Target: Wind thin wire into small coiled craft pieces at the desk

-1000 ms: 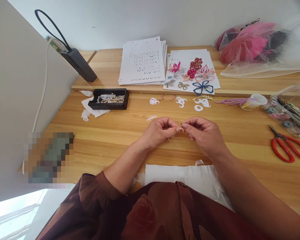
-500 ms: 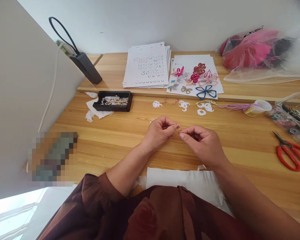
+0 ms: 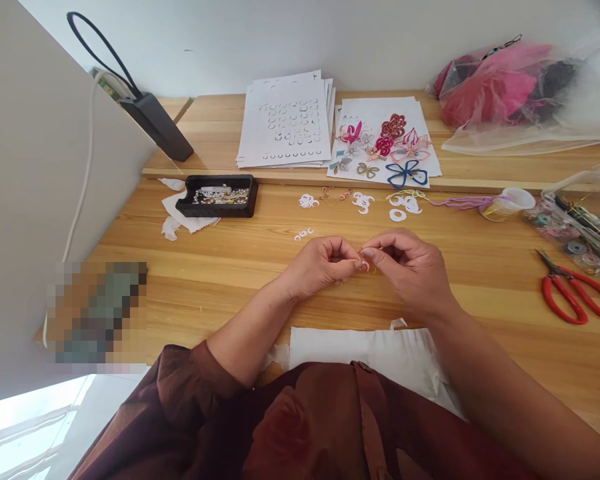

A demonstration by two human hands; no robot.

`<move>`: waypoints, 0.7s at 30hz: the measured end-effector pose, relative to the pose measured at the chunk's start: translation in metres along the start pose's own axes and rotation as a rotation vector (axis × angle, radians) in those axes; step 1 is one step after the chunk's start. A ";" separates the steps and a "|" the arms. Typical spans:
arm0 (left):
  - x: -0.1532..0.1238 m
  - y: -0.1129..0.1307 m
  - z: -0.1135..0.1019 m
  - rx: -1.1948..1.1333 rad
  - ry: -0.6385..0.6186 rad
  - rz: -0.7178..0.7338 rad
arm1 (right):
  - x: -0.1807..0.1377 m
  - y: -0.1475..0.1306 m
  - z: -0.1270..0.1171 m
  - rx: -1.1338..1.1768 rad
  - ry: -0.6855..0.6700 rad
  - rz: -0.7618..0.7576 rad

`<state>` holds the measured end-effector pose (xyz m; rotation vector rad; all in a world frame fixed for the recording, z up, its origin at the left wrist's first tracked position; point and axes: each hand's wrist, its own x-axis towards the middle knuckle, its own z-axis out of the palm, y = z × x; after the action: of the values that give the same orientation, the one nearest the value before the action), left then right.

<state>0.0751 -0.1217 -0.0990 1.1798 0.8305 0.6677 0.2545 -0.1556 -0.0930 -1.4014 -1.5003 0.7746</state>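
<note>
Over the wooden table my left hand (image 3: 325, 268) is closed in a pinch on a small crescent piece (image 3: 365, 265), whitish with a pinkish wrapped part. My right hand (image 3: 414, 272) meets it, thumb and forefinger pinched on a thin pinkish-brown thread at the piece's upper end. A fine loop of thread hangs just below the right fingertips. Beyond the left hand lie several small white paper rings (image 3: 304, 234). Farther back are white crescent cutouts (image 3: 363, 202) and pinkish wrapped pieces (image 3: 326, 193).
A black tray (image 3: 250, 200) of beads stands at back left. Red-handled scissors (image 3: 563, 313) lie right, near a plastic box (image 3: 575, 223) of supplies and a small cup (image 3: 507, 205). Printed sheets (image 3: 285, 90) and thread flowers (image 3: 407, 173) rest on the rear ledge. White cloth (image 3: 355, 340) lies in front.
My hands have come together, the right fingertips now touching the left at the crescent piece. The small white rings, mostly hidden before, now show. The camera view has shifted slightly.
</note>
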 end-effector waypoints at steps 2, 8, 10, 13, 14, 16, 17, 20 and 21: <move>0.000 0.000 -0.001 -0.017 0.003 -0.003 | 0.002 0.001 0.001 0.079 -0.038 0.106; 0.002 -0.001 -0.001 -0.073 0.118 0.055 | 0.002 0.004 0.004 0.178 -0.112 0.234; 0.004 -0.001 -0.001 -0.102 0.150 0.068 | 0.000 0.005 0.006 0.176 -0.134 0.229; 0.005 -0.002 -0.001 -0.108 0.194 0.092 | -0.003 0.005 0.007 0.112 -0.144 0.180; 0.006 -0.002 -0.001 -0.101 0.209 0.100 | -0.004 0.005 0.008 0.076 -0.138 0.162; 0.007 -0.003 -0.001 -0.077 0.243 0.117 | -0.007 0.003 0.008 -0.006 -0.119 0.126; 0.008 -0.004 -0.002 -0.060 0.260 0.123 | -0.009 0.001 0.008 -0.046 -0.107 0.105; 0.008 -0.005 -0.002 0.000 0.292 0.132 | -0.013 -0.004 0.008 -0.153 -0.062 -0.001; 0.008 -0.005 -0.002 0.023 0.290 0.129 | -0.014 -0.005 0.008 -0.180 -0.046 -0.044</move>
<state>0.0777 -0.1153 -0.1061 1.1805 1.0120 0.9525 0.2445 -0.1687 -0.0940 -1.4858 -1.6652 0.6617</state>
